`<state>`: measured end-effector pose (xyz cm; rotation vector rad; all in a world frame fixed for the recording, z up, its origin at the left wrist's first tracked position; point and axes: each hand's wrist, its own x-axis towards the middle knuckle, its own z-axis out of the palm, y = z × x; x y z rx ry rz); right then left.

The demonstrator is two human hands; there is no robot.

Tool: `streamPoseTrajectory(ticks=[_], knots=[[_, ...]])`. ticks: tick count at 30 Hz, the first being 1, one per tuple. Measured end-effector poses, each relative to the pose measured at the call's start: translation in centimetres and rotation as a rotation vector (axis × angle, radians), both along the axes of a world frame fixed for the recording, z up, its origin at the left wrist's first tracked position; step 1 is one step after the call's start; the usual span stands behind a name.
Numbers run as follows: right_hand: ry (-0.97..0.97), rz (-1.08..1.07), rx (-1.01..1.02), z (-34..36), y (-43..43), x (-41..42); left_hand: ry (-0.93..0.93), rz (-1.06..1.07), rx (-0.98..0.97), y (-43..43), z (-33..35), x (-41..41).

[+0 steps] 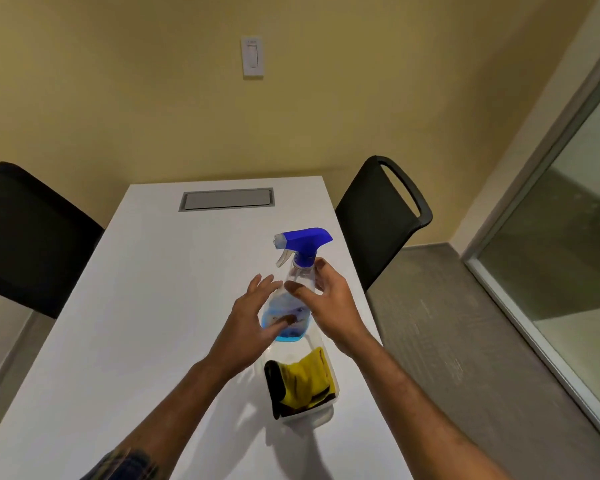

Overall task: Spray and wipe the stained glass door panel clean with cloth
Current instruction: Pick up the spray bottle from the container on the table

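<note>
A clear spray bottle (297, 271) with a blue trigger head and a little blue liquid at its bottom stands upright over the white table (153, 306). My right hand (329, 306) wraps its upper body just under the neck. My left hand (250, 323) cups the lower body from the left, thumb on the front and fingers spread. A yellow and black cloth (305, 379) lies folded in a clear plastic container (323, 414) right below the bottle. The glass door panel (568, 237) is at the far right, out of my reach.
Two black chairs flank the table, one on the left (25, 237) and one on the right (378, 220). A grey cable hatch (226, 199) is set in the table's far end. A wall switch (253, 57) hangs on the yellow wall. Grey carpet (447, 341) lies between table and door.
</note>
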<state>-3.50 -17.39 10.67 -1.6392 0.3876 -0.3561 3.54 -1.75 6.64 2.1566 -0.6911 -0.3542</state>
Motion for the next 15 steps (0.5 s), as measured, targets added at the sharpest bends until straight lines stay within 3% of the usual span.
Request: streamPoseTrajectory(ticks=[6, 15], knots=[[-0.044, -0.082, 0.020, 3.3, -0.2, -3.0, 0.134, -0.139, -0.091, -1.1, 3.1, -0.6], [-0.102, -0.235, 0.036, 8.9, -1.4, -8.9, 0.118, -0.447, -0.133, -4.8, 8.2, -2.8]])
